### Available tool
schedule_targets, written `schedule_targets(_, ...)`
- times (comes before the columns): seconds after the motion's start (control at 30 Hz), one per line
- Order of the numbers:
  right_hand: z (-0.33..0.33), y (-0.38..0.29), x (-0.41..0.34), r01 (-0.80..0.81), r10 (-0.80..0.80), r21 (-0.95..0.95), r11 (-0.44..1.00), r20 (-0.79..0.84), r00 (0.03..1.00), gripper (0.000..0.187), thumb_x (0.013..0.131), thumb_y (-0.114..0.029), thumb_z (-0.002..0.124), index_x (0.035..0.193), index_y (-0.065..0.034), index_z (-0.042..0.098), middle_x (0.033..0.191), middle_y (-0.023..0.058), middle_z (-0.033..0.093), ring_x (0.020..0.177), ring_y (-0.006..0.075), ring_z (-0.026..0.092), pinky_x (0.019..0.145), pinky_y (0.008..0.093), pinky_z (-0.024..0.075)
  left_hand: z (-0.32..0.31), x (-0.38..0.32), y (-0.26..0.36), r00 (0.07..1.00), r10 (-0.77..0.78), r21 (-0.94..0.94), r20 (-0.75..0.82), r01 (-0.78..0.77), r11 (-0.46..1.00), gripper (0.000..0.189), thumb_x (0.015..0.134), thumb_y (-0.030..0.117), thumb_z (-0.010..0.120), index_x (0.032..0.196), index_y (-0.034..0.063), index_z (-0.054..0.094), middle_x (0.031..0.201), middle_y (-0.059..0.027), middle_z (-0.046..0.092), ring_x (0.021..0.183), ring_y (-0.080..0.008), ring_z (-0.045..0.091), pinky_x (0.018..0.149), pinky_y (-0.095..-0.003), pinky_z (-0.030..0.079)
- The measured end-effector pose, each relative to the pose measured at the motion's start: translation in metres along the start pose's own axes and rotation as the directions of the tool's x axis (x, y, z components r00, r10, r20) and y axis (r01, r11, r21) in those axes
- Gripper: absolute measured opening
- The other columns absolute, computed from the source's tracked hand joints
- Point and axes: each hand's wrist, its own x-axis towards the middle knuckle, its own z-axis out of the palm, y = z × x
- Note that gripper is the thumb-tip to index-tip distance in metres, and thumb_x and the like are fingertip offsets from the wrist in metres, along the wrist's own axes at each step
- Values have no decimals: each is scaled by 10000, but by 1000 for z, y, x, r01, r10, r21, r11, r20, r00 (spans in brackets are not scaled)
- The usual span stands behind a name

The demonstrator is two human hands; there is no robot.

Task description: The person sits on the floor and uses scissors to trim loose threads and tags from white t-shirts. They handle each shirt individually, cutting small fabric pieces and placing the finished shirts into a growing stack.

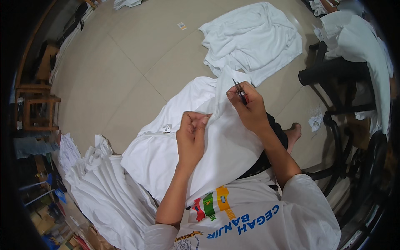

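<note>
A white knit garment [225, 143], seemingly a T-shirt, is spread over my lap and legs. Its label [166, 128] shows to the left of my left hand [191, 134], which pinches the cloth by a seam with thumb and fingers. My right hand [250, 104] grips small thread snips [240, 90], their dark pointed blades aimed up and away from me. These blades are a short way above and right of my left fingertips. Part of the snips' handle is hidden within my right palm.
Another white garment [250, 37] lies on the tiled floor [125, 78] ahead. A heap of white garments [103, 187] sits at my left. To the right, a black chair [340, 75] carries white cloth, with thread scraps [315, 122] on the floor nearby. Wooden furniture [40, 109] stands far left.
</note>
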Motion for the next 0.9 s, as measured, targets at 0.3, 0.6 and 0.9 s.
schedule_targets(0.3,11,-9,19,202,-149,-155,967,298,943,167,922,-82,782,1061,-7,730,977,116,706,857,271,703,703,364,548,9,-42,-7,969,148,489,196,-227,842,125,985,-73,650,1077,-8,595,1213,-201,719,1163,-329,713,978,-365,559)
schedule_targets(0.6,17,7,39,30,35,-190,981,330,943,194,928,-201,792,972,-13,765,911,71,722,817,175,676,753,335,531,5,-58,2,970,145,500,196,-226,836,196,941,-89,683,1080,2,577,1418,-191,668,1243,-375,659,993,-414,565)
schedule_targets(0.9,-228,118,-42,-486,27,-489,724,-684,729,292,977,-175,743,1212,-2,765,1093,113,781,991,169,695,898,345,541,-1,-65,-11,995,65,306,78,-86,948,125,1009,-79,632,1084,5,577,1346,-186,718,1217,-292,709,1025,-367,556)
